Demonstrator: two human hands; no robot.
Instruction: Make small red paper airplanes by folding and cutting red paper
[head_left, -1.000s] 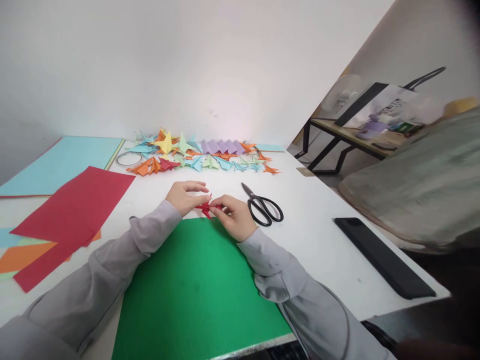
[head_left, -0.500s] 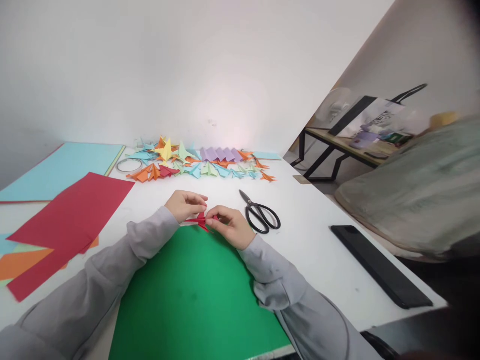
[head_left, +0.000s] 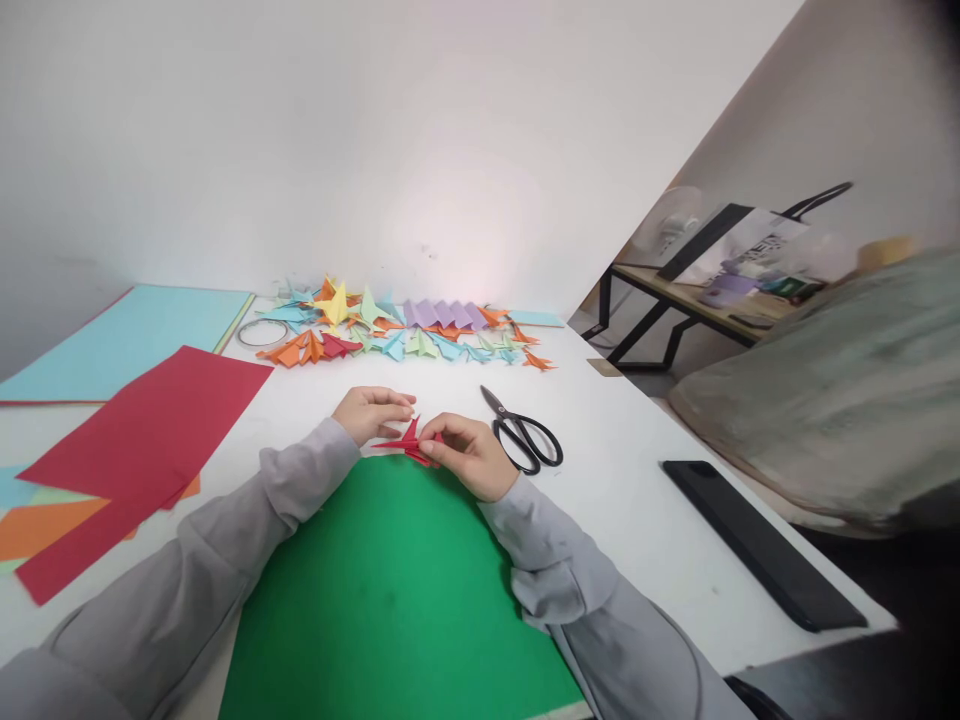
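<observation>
Right in the middle now, between the two hands near the far edge of the flat green rectangular sheet (head_left: 390, 590), there's the small, spiky red folded-paper figure (head_left: 409, 446). The right hand (head_left: 471, 455) has it, grip pinched thumb to forefinger on one end of the body! Over on the other side, the left hand (head_left: 371, 412) curls close beside the points; whether its grip touches paper, I can't tell. This one should be next to weightless, dry enough not to slip, fairly stiff where the folds stack up, but those thin tips look easy to bend or crumple. So the layered middle is the place to hold, lightly. Just beyond the right hand, the black-handled metal scissors (head_left: 504, 411) lie on the smooth white desk (head_left: 622, 560).
</observation>
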